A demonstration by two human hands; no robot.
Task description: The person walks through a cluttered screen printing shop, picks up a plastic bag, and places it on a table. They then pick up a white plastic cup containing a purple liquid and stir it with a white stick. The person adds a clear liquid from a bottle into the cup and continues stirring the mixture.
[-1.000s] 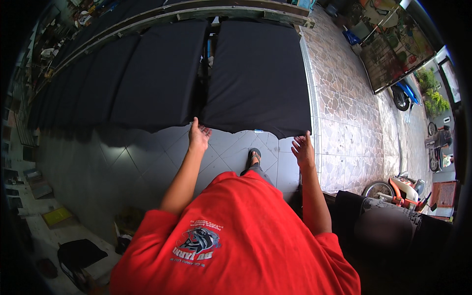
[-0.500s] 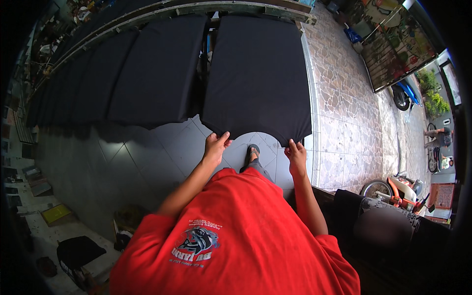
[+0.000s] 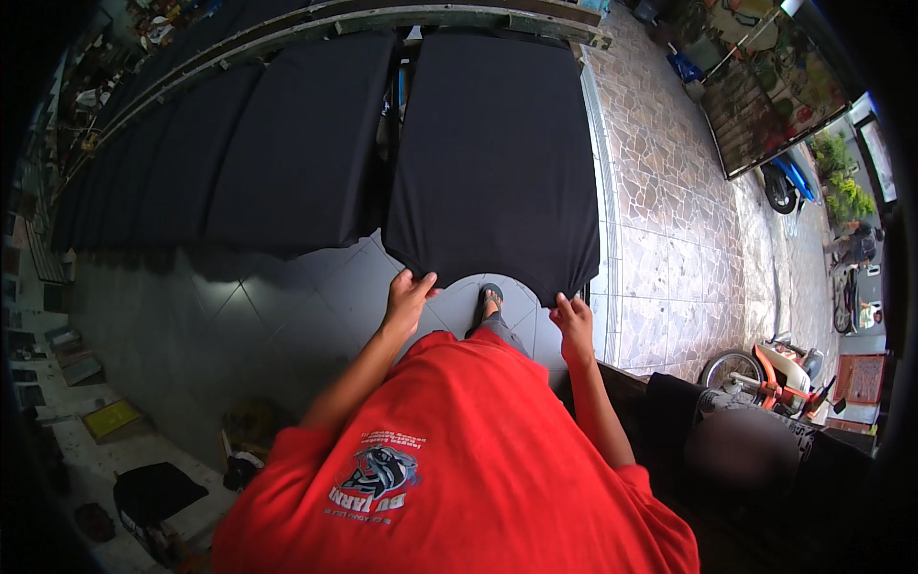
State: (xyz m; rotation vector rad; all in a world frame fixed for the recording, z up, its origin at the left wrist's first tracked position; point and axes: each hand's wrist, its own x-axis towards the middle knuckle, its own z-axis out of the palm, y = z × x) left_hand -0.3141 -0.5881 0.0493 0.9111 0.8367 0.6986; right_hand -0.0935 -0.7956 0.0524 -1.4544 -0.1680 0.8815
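A black shirt panel (image 3: 492,163) lies flat over a board in front of me, its curved neckline edge towards me. My left hand (image 3: 409,298) pinches the panel's near left corner between thumb and fingers. At the near right corner, my right hand (image 3: 574,323) grips the cloth the same way. Between my hands the edge bows away from me, and the cloth shows stretch folds running to both corners. The board beneath the cloth is hidden.
More black panels (image 3: 287,143) lie in a row to the left, on a rack with a long rail (image 3: 459,17). Grey floor tiles (image 3: 316,297) run below. An orange and white motorbike (image 3: 779,375) stands at right. A person's head (image 3: 746,445) is close at lower right.
Both hands have drawn a little towards me, bringing the near corners of the black shirt panel with them. The cloth looks more stretched, and both grips are kept.
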